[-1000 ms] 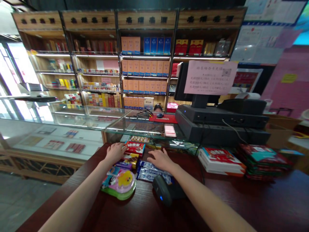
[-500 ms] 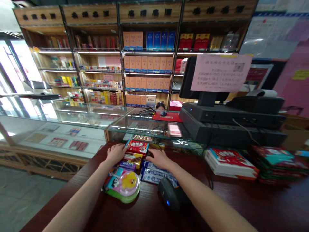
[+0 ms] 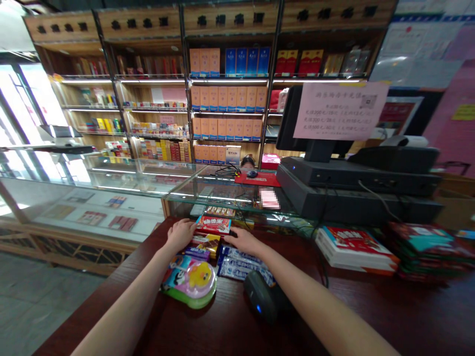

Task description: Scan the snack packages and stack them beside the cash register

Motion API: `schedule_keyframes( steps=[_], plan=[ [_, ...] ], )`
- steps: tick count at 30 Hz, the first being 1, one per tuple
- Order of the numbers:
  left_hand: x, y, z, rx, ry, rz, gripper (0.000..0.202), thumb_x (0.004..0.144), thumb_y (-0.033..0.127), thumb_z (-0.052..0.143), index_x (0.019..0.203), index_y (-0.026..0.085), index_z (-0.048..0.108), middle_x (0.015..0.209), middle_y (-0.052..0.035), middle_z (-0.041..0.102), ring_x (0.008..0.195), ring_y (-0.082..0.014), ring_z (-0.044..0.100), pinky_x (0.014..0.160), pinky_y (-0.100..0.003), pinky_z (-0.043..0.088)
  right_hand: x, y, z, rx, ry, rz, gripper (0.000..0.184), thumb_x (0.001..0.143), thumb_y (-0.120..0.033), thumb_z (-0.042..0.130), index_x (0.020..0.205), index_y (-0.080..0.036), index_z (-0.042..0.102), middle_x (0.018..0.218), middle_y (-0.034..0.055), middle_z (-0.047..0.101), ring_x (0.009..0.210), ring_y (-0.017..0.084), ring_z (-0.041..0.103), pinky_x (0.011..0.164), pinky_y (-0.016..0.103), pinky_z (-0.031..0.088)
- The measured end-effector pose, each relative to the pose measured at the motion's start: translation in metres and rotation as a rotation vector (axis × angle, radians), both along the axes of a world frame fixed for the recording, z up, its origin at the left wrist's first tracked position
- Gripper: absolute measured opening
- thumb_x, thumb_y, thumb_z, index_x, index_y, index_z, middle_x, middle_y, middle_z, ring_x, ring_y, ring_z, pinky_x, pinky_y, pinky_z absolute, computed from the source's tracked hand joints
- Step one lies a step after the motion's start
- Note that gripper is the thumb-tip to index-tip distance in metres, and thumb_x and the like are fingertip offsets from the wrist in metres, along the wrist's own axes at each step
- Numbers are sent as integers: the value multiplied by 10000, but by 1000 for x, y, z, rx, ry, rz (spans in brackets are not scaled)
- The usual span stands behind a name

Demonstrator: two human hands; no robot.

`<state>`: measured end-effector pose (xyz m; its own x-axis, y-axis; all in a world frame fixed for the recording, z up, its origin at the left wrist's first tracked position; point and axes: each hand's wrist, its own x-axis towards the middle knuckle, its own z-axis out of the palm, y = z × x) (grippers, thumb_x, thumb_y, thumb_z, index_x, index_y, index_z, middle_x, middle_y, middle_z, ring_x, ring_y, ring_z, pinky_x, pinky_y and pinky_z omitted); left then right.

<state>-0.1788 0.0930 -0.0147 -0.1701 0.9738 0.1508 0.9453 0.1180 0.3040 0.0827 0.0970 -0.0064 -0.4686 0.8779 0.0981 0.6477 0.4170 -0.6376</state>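
Note:
My left hand [image 3: 180, 234] rests against the left end of a red snack packet [image 3: 213, 224] on the dark wooden counter [image 3: 230, 326], fingers curled at its edge. My right hand [image 3: 243, 241] lies at the packet's right end, fingers stretched forward and touching it. Just nearer to me lie a yellow-brown packet [image 3: 208, 241], a purple one [image 3: 196, 252] and blue-and-white wrapped bars [image 3: 237, 263]. A round green-and-pink toy pack with a yellow chick [image 3: 193, 282] sits by my left forearm. A dark handheld scanner [image 3: 260, 299] lies under my right forearm.
A glass display case [image 3: 222, 190] stands right behind the snacks, with a black till and monitor [image 3: 345, 183] on it. Stacks of red and green packets [image 3: 356, 249] lie on the counter to the right. Shelves of boxed goods [image 3: 226, 109] fill the back wall.
My right hand has slid forward and left to the red packet's right end. The left hand stays at its left end. The view has shifted slightly.

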Motion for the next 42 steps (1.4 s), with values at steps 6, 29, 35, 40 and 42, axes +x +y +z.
schedule_keyframes(
  steps=[6, 29, 35, 40, 42],
  plan=[
    [8, -10, 4, 33, -33, 7, 459, 985, 416, 341, 1157, 290, 748, 1447, -63, 579, 1312, -297, 534, 1087, -446, 409, 9, -8, 2, -59, 145, 18, 413, 917, -419, 592, 1277, -239, 684, 1237, 57, 733, 1114, 266, 672, 983, 378, 496],
    [97, -41, 32, 264, -369, -117, 345, 933, 409, 487, 1095, 236, 737, 1082, -44, 777, 1069, -248, 695, 934, -338, 504, 92, -58, 13, 25, 452, -235, 490, 945, -522, 454, 1064, -177, 781, 1097, 93, 778, 1110, 308, 679, 1005, 421, 478],
    [129, -41, 24, 308, -480, -244, 338, 913, 369, 509, 1127, 214, 719, 1135, -43, 766, 1097, -232, 688, 973, -349, 513, 122, -63, 5, 66, 506, -334, 514, 924, -550, 477, 1090, -165, 774, 1141, 101, 768, 1121, 314, 681, 1010, 433, 482],
    [149, -42, 17, 327, -552, -303, 349, 892, 373, 536, 1143, 212, 717, 1140, -32, 766, 1109, -233, 687, 998, -363, 513, 145, -62, -8, 59, 564, -405, 501, 882, -533, 555, 1172, -173, 747, 1220, 104, 738, 1182, 304, 662, 1079, 459, 453],
    [155, -43, 14, 334, -595, -337, 344, 886, 374, 548, 1141, 222, 720, 1132, -22, 769, 1107, -232, 690, 994, -359, 517, 152, -64, -11, 51, 574, -423, 510, 872, -546, 571, 1191, -185, 741, 1246, 100, 726, 1215, 306, 644, 1100, 471, 440]
  ],
)
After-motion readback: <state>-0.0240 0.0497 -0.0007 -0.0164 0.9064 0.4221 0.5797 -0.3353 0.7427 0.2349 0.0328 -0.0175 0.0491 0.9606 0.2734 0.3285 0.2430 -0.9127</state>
